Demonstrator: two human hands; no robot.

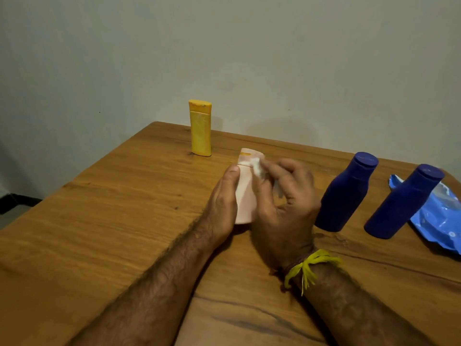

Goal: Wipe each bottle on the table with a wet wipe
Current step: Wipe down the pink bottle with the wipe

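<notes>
Pink bottle (245, 193) at table (99, 221) centre, upright. Left hand (224, 203) grips its side, fingers curled round. Right hand (282, 198) pinches white wipe (258, 168) against bottle's cap. Yellow bottle (200, 128) at 11 o'clock, well apart. Two blue bottles (345, 193) (404, 202) at 3 o'clock; blue wipe pack (439, 221) behind them.

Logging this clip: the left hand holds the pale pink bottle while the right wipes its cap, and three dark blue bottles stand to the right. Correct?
Not quite. The head view shows two dark blue bottles, not three. The rest holds: left hand grips the pale pink bottle, right hand presses the wet wipe at its cap.
</notes>
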